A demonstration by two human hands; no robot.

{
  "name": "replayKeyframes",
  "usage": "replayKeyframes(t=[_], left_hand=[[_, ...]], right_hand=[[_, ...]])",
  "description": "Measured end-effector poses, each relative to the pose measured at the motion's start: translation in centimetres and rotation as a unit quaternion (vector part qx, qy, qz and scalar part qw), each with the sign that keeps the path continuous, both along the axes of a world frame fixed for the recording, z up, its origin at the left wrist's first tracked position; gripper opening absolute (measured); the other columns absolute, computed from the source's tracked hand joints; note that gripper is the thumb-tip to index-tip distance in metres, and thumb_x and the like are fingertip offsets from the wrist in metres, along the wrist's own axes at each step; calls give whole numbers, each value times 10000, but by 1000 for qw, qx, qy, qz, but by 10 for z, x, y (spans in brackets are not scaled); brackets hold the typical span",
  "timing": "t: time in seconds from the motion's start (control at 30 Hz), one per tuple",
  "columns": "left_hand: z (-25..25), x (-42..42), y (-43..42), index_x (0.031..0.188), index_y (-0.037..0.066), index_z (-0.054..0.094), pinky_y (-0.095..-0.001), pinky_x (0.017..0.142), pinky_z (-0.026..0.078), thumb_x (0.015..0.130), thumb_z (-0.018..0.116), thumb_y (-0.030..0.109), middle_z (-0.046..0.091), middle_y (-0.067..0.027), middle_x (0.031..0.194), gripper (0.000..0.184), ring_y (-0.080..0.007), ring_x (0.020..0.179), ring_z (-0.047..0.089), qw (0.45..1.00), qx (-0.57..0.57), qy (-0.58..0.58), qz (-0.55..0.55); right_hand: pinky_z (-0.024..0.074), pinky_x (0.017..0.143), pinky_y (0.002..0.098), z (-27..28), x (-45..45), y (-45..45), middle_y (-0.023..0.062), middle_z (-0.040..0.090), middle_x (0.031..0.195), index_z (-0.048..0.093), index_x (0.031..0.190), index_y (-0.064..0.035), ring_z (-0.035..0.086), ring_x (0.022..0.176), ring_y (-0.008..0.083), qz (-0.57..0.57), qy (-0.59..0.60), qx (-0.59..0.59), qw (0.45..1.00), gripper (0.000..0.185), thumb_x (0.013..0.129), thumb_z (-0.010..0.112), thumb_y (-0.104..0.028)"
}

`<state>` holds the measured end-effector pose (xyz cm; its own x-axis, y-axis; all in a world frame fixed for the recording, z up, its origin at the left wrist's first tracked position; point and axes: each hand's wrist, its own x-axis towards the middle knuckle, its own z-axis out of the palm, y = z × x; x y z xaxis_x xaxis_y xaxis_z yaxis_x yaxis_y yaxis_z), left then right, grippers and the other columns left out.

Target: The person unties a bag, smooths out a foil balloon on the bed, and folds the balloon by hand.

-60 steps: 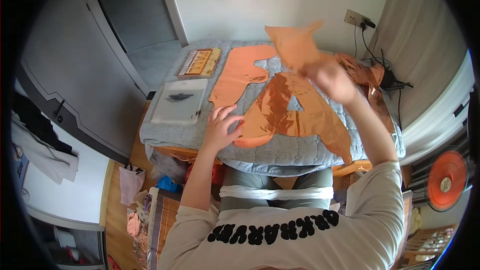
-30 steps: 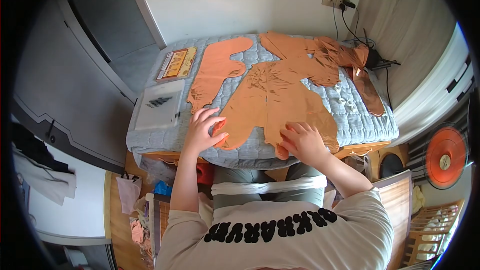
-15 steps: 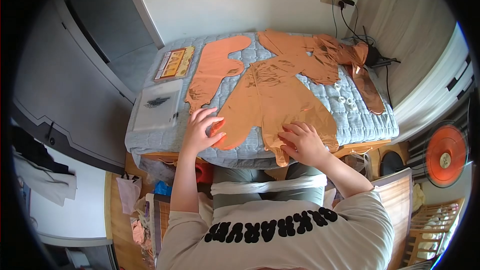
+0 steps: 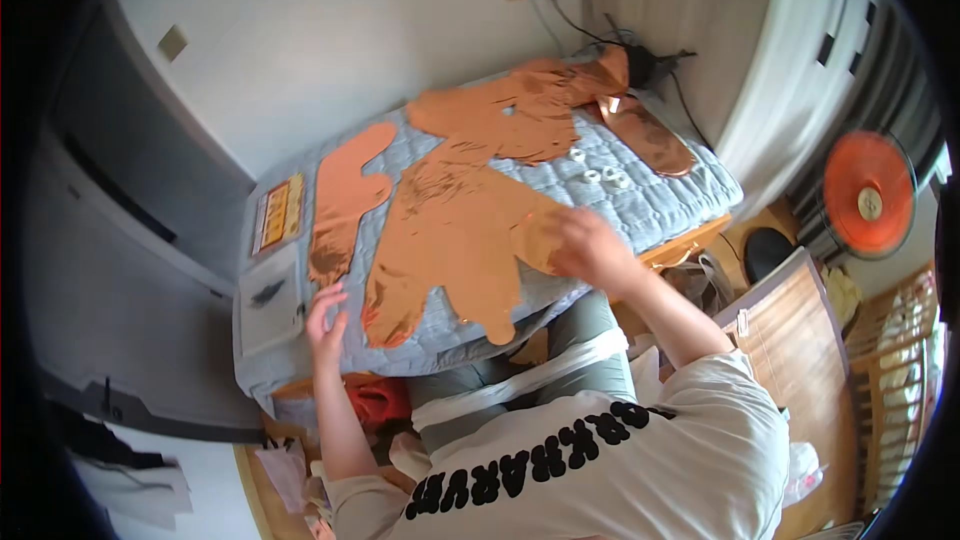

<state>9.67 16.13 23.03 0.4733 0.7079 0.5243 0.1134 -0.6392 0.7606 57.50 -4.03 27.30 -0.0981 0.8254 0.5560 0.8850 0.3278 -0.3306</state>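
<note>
A large, flat copper-coloured foil balloon (image 4: 460,230) lies over the near edge of the quilted bed, its lower lobes spread and its upper part creased. My right hand (image 4: 590,248) is at its right lobe; motion smears the fingers, and I cannot tell whether they pinch the foil. To the left of the balloon, my left hand (image 4: 326,324) is raised with its fingers apart and holds nothing. Near that hand lies a narrower flat foil piece (image 4: 345,190) with a wavy edge. Another crumpled foil piece (image 4: 490,105) stretches along the back of the bed.
A printed packet (image 4: 278,212) and a clear plastic sleeve (image 4: 270,302) lie on the bed's left side. Several small white rings (image 4: 591,176) and a long foil strip (image 4: 645,135) are at the right. Black cables (image 4: 645,65) hang behind; an orange fan (image 4: 870,195) stands right.
My left hand has left the balloon's lower left lobe and moved aside. My right hand has shifted from the bottom middle to the right lobe. The head view has turned and tilted.
</note>
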Motion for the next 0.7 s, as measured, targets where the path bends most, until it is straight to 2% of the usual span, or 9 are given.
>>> replayKeyframes(t=[0.07,0.1,0.17,0.2,0.3,0.4,0.53,0.63,0.7], left_hand=[[7,3,-1,1061,0,718,-419,1103,404,869,715,214,653,-141,1282,287,-263,1256,574,999,1,-26,28],[13,13,-1,1061,0,718,-419,1103,404,869,715,214,653,-141,1282,287,-263,1256,574,1000,3,-22,18],[27,30,-8,1029,8,719,-413,1088,421,835,738,147,673,-131,1228,239,-269,1224,592,999,35,14,6],[54,54,-15,1036,11,701,-379,1019,460,841,734,98,673,-122,1220,216,-254,1180,614,992,86,88,-20],[108,126,-37,1009,34,716,-380,968,497,822,728,62,699,-121,1135,190,-281,1113,648,966,154,184,-95],[146,198,-49,1000,58,733,-392,951,513,826,737,59,715,-100,1085,174,-290,1084,659,939,188,216,-188],[158,286,-50,1017,74,742,-396,963,513,847,751,94,721,-78,1096,171,-272,1084,664,912,210,235,-263],[155,350,-48,1025,87,747,-393,971,512,873,754,132,723,-65,1104,159,-263,1078,669,888,217,248,-321],[147,390,-45,1065,84,739,-392,923,534,922,729,209,728,-83,1076,191,-266,1052,678,874,209,257,-356]], right_hand=[[511,1009,436,-2,61,-10,148,651,1293,706,1164,-90,612,1196,363,-127,11,50,991,356,814,769,-95],[518,985,442,4,98,-16,137,691,1194,722,1116,-88,639,1137,359,-160,37,37,986,303,816,764,-76],[522,954,436,-5,146,-30,118,721,1077,736,1076,-87,654,1100,342,-221,26,53,973,259,820,760,-61],[526,945,431,-7,202,-30,115,723,1082,750,1067,-84,658,1090,328,-234,-47,36,970,234,834,746,-61],[530,925,431,-9,254,-38,114,724,1104,770,1054,-86,655,1083,327,-169,18,-60,984,203,855,748,-123],[534,906,434,-9,272,-35,112,734,1089,773,1072,-90,665,1056,328,-130,-16,-69,989,225,856,758,-151],[536,894,409,4,264,-39,100,744,1010,786,1040,-102,680,998,308,-104,-15,-48,993,192,874,744,-189],[538,890,424,-10,279,-33,121,749,1050,779,1051,-76,684,987,332,-93,-22,-40,995,203,878,747,-178],[539,878,423,-13,281,-33,113,747,1025,781,1026,-83,684,975,329,-91,-11,-14,996,181,885,736,-188]])
